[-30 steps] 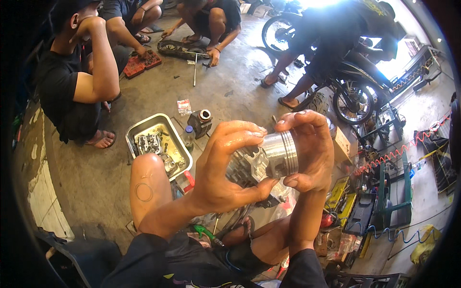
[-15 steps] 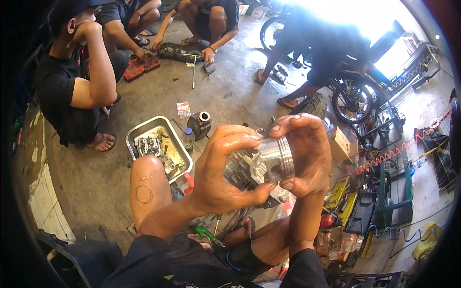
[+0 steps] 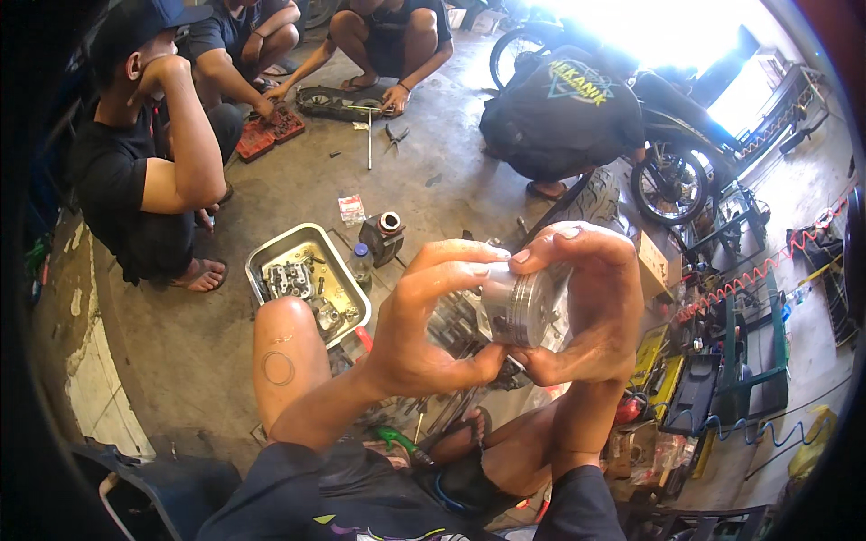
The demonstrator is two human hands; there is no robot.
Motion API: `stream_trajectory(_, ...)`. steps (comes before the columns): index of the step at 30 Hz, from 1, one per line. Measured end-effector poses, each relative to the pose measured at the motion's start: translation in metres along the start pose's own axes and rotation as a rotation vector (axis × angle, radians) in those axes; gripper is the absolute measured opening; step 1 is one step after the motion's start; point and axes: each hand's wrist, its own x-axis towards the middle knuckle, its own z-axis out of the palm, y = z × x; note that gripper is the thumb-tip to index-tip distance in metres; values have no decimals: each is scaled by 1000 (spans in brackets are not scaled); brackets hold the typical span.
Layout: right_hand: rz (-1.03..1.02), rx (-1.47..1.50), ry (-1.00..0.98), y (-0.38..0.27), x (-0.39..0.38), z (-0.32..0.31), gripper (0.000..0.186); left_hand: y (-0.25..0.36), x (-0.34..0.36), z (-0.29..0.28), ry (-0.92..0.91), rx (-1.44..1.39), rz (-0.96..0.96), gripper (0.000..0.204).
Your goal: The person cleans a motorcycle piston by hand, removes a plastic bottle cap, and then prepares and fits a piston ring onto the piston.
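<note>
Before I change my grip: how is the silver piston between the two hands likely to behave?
Probably stiff: the piston looks like metal and shows no bend between the fingers. It seems apt to roll if laid on its side, given its round wall. It may be slippery, since that wall looks smooth and shiny.

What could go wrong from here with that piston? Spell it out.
The piston could slip and get dented: it is held up off the floor, pinched between the left hand and the right hand.

Its thin rings might get nicked or smudged, since fingers press close to them.
</note>
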Motion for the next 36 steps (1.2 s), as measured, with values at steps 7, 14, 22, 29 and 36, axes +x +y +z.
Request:
stream_trajectory(7,17,-325,97,-14,-3,0,69,2,2,5,17,118,174,59)
stream_trajectory(14,15,-457,172,-21,-4,7,61,3,-1,6,34,80,142,51)
stream_trajectory(22,30,-498,163,-25,-1,7,58,4,-1,6,45,26,102,47)
stream_trajectory(29,6,-572,141,-27,0,7,57,4,1,5,42,79,133,48)
stream_trajectory(36,-3,-577,146,-27,1,8,57,7,4,2,29,88,141,49)
